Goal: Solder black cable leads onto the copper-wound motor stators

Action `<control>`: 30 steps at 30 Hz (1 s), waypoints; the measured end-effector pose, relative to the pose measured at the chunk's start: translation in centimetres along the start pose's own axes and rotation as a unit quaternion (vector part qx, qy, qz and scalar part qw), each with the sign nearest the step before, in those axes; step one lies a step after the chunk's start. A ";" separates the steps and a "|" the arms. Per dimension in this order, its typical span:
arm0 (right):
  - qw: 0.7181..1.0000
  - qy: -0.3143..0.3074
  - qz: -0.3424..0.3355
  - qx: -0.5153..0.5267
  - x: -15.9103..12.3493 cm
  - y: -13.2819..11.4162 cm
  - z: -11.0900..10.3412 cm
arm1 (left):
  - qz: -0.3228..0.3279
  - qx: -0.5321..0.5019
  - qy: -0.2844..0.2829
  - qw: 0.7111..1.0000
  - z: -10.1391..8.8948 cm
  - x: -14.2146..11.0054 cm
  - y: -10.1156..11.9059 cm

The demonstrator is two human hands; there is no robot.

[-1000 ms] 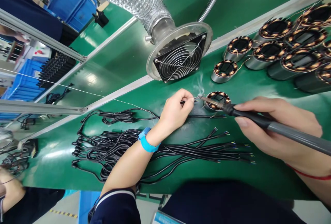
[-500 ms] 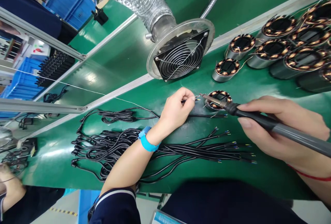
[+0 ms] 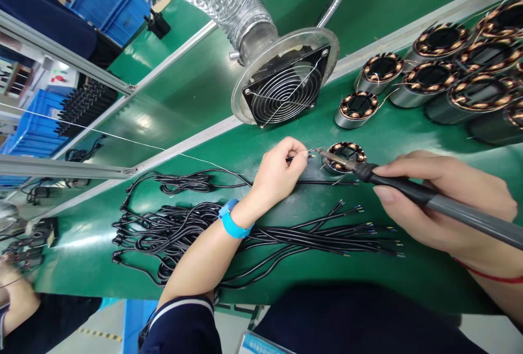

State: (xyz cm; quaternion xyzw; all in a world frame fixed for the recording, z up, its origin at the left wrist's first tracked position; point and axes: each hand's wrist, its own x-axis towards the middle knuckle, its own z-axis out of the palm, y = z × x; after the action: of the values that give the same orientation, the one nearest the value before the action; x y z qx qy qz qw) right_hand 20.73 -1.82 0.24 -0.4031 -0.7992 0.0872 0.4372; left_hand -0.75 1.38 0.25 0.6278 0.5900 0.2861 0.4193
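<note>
Left hand (image 3: pixel 285 166) closed, fingertips pinching the end of a black cable (image 3: pixel 295 158) and a thin wire (image 3: pixel 309 151); right hand (image 3: pixel 445 196) closed around the grip of a soldering iron (image 3: pixel 412 188), tip near the wire's end; coil-wound stator (image 3: pixel 346 157) upright on the green counter (image 3: pixel 286 283), partly behind the iron; fan guard (image 3: pixel 285 99) above and beyond the left hand; bundled cables (image 3: pixel 310 238) lie nearer the body.
</note>
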 end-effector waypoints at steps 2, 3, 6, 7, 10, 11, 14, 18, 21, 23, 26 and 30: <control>1.000 0.008 0.007 -0.002 0.0 0.0 0.1 | -0.001 0.001 0.001 1.000 0.0 0.0 0.0; 1.000 0.011 0.007 -0.005 0.0 0.1 0.1 | -0.001 0.000 0.001 1.000 0.0 0.0 0.0; 0.999 0.020 -0.009 -0.024 0.0 0.4 0.5 | 0.004 -0.006 0.004 1.000 0.0 0.0 0.0; 0.999 0.022 -0.015 -0.033 0.0 0.5 0.6 | 0.007 -0.008 0.006 1.000 0.0 0.0 -0.1; 0.998 0.036 -0.032 -0.046 -0.1 0.8 0.9 | 0.017 -0.014 0.010 1.000 0.0 0.0 -0.2; 0.998 0.037 -0.037 -0.043 -0.2 0.9 0.9 | 0.018 -0.013 0.010 1.000 0.0 0.0 -0.2; 0.998 0.035 -0.039 -0.042 -0.4 1.1 1.1 | 0.017 -0.010 0.007 1.000 -0.1 0.0 -0.1; 1.000 0.013 -0.012 0.021 -0.6 1.2 1.6 | 0.019 -0.014 0.004 1.000 -0.2 -0.1 0.0; 0.997 0.006 0.025 0.069 -0.6 0.9 2.1 | 0.020 -0.034 0.003 0.999 -0.3 -0.3 0.0; 0.997 0.003 0.038 0.061 -0.3 0.6 2.4 | 0.030 -0.049 0.006 0.998 -0.4 -0.5 0.1; 0.998 -0.016 0.039 0.042 0.3 0.0 2.7 | 0.046 -0.052 0.005 0.998 -0.5 -0.9 0.2; 0.995 -0.023 0.078 0.051 1.2 -0.6 3.4 | 0.051 -0.050 -0.005 0.997 -0.6 -1.2 0.4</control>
State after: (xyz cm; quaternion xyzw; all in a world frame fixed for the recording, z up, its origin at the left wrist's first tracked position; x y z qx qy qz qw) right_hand 17.42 -0.59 -0.80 -0.4396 -0.7695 0.1714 0.4305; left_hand -1.25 0.35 1.07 0.6363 0.5402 0.3331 0.4385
